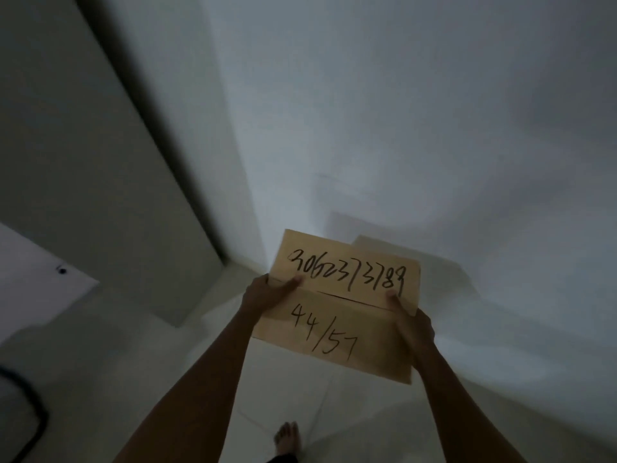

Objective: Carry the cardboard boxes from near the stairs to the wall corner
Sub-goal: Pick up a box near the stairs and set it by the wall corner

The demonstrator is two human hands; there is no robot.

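Cardboard box [340, 305] sat in the middle of my view, held out in front of the body at about chest height, with the wall corner at roughly eleven o'clock beyond it. Its top flaps were shut, and handwritten numbers ran across both of them.

My left hand [267, 295] clasped the box's nine o'clock side, thumb pressed flat on the top flap. My right hand [412, 324] clasped the three o'clock side in the same way, thumb over the flap seam. Both grips were closed on the box; the fingers beneath it were hidden from me.

I judged the box light, since it was carried at arm's reach with no sag visible. The flaps looked stiff enough to bear thumb pressure, though the seam between them showed no tape that I could see and might have given if pushed hard. Plain cardboard seemed dry and not slippery. I thought the opposite side edges, fingers under the base, were the right place to hold.

One bare foot [287, 439] showed at six o'clock on the pale tiled floor [187, 372].
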